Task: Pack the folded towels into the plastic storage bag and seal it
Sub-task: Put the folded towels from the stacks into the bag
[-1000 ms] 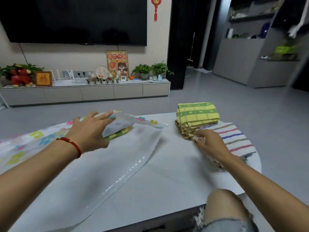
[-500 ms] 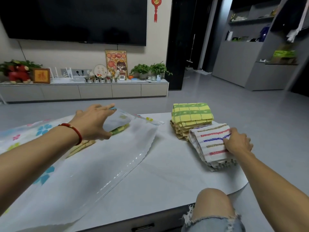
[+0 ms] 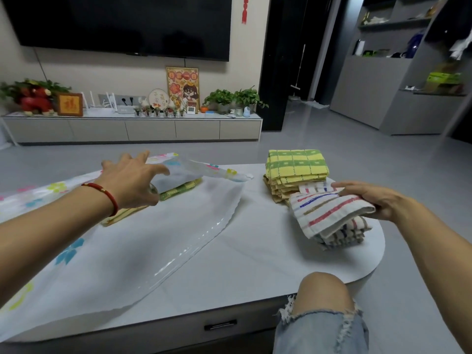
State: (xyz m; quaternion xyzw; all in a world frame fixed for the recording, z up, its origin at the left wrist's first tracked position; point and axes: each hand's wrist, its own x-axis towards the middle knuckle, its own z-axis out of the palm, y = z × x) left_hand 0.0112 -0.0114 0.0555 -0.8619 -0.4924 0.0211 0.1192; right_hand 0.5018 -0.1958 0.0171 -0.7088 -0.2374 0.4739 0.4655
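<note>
A large clear plastic storage bag (image 3: 107,254) with coloured flower prints lies spread over the left of the white table (image 3: 255,264). My left hand (image 3: 132,181) holds up the bag's upper flap at its mouth. A yellow-green towel (image 3: 182,189) lies inside, under the flap. A stack of yellow-green towels (image 3: 296,166) stands at the table's far right. In front of it sits a pile of white striped towels (image 3: 342,235). My right hand (image 3: 375,200) grips the top striped towel (image 3: 329,212) and has it lifted off that pile.
My bare knee in torn jeans (image 3: 324,297) is at the table's near edge. A drawer handle (image 3: 220,325) shows on the table front. Beyond grey floor stand a low TV cabinet (image 3: 132,129) with plants and ornaments, and grey shelving (image 3: 408,98) at the right.
My right hand has closed on the top striped towel and raised it off the pile. My left hand has kept the bag's flap lifted.
</note>
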